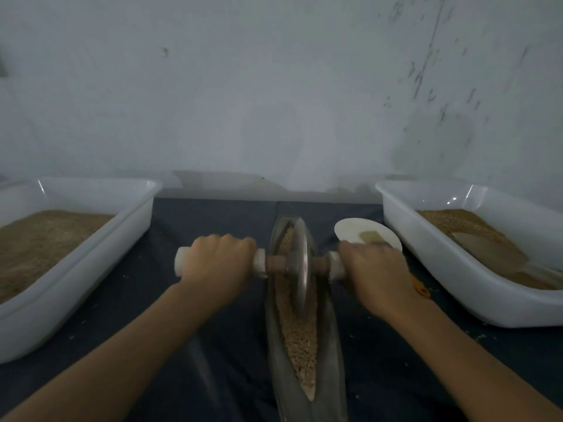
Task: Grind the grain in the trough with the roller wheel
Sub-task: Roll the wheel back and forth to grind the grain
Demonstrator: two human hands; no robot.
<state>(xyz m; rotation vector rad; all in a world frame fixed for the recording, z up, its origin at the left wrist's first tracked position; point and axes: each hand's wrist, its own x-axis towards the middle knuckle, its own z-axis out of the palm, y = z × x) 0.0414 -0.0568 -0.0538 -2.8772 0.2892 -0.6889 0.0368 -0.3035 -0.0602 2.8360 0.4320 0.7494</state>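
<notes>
A long narrow metal trough (330,345) lies lengthwise on the dark cloth in front of me, filled with pale grain (300,336). A thin metal roller wheel (301,263) stands upright in the trough's far half, on a wooden axle with white-wrapped handles. My left hand (217,263) grips the left handle. My right hand (374,272) grips the right handle and hides most of it. Both arms reach forward from the bottom corners.
A white plastic tub (128,226) of brown ground grain sits at the left. Another white tub (426,254) at the right holds grain and a flat scoop (490,254). A small white plate (362,233) lies beyond my right hand. A pale wall stands close behind.
</notes>
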